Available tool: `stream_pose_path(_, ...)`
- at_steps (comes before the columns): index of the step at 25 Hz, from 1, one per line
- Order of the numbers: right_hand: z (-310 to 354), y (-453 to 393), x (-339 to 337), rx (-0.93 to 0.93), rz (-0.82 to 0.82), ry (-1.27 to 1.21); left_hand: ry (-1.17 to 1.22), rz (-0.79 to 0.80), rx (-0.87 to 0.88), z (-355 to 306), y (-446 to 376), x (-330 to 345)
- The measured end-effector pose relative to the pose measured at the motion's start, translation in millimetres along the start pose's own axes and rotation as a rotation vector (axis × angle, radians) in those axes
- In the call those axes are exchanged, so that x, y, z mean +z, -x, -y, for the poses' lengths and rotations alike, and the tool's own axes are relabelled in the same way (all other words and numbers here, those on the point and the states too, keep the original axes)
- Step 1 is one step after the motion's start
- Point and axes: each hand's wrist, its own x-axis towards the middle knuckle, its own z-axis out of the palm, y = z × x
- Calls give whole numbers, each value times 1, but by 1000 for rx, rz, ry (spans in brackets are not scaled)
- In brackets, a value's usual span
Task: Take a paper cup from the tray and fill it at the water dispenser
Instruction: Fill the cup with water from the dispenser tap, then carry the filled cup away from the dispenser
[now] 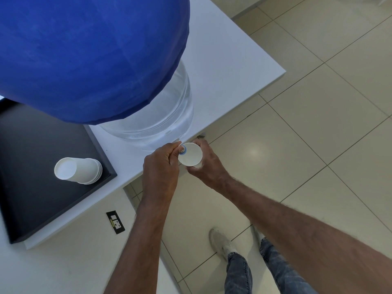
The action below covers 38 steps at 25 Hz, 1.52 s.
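Note:
A white paper cup [190, 154] is held upright just past the table's front edge, right under the dispenser's small white and blue tap [182, 150]. My right hand [206, 164] wraps the cup from the right side. My left hand [161, 166] is closed on the tap from the left, fingers pinched around it. The water dispenser [152, 115] is a large clear bottle with a blue cover [84, 56] over its top. I cannot tell whether water is running. A stack of paper cups [78, 170] lies on its side in the black tray [31, 166] at the left.
The white table [229, 66] ends in a corner at the right. Beige floor tiles [318, 124] spread beyond it. My two feet [220, 242] stand on the floor below. A black wall socket plate [115, 222] shows under the table edge.

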Motion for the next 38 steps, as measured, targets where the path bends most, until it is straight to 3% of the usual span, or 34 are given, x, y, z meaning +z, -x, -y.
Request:
stream_pose_path(4, 2, 0, 0, 9, -3, -9, -74, 17, 64, 0, 2, -2)
stream_pose_path(11, 6, 2, -3, 29, 2, -58, -331, 60, 340, 10, 17, 3)
stream_pose_path(20, 2, 10, -22, 34, -20, -19, -335, -5, 356, 6, 23, 11)
stream_pose_path(23, 2, 16, -46, 36, -67, -3, -389, -34, 380, -7, 26, 18)
stream_pose_path(28, 17, 11, -112, -4, -139, 7, -247, -28, 383, -55, 13, 53)
stream_pose_path(33, 42, -44, -192, -73, -188, 10, -122, -57, 295, -104, -41, 90)
stream_pose_path(38, 58, -141, -244, -98, -198, 0, -142, -149, 192, -132, -129, 123)
